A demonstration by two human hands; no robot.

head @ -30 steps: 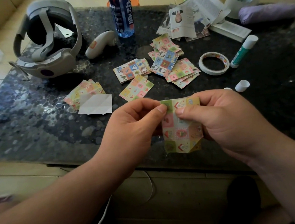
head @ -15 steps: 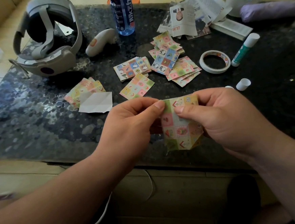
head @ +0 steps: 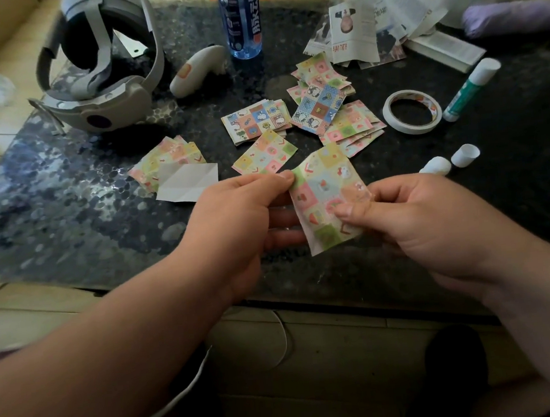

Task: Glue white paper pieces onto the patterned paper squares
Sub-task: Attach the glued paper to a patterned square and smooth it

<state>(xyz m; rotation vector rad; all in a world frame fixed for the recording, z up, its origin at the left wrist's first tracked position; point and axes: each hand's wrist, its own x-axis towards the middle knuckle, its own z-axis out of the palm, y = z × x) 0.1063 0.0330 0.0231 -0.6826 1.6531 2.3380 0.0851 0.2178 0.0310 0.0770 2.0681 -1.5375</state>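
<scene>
Both hands hold one patterned paper square [head: 323, 194] above the near edge of the dark table [head: 69, 208]. My left hand [head: 235, 221] pinches its upper left corner between thumb and forefinger. My right hand [head: 409, 220] pinches its right side with the thumb on the printed face. The square is tilted and slightly curled. A white paper piece [head: 188, 184] lies flat on the table to the left, partly over a pastel patterned square [head: 170, 154]. A glue stick [head: 471, 89] lies at the right, with its white cap [head: 465, 155] apart from it.
Several loose patterned squares [head: 324, 105] are scattered mid-table. A tape roll [head: 412, 112] lies beside the glue stick. A VR headset [head: 97, 64], a controller [head: 197, 69], a blue bottle [head: 240, 17] and folded printed papers [head: 371, 26] stand along the back.
The folded square has been opened out flat and tilted. My left hand shifted to its upper left corner and my right hand slid down to its right side.
</scene>
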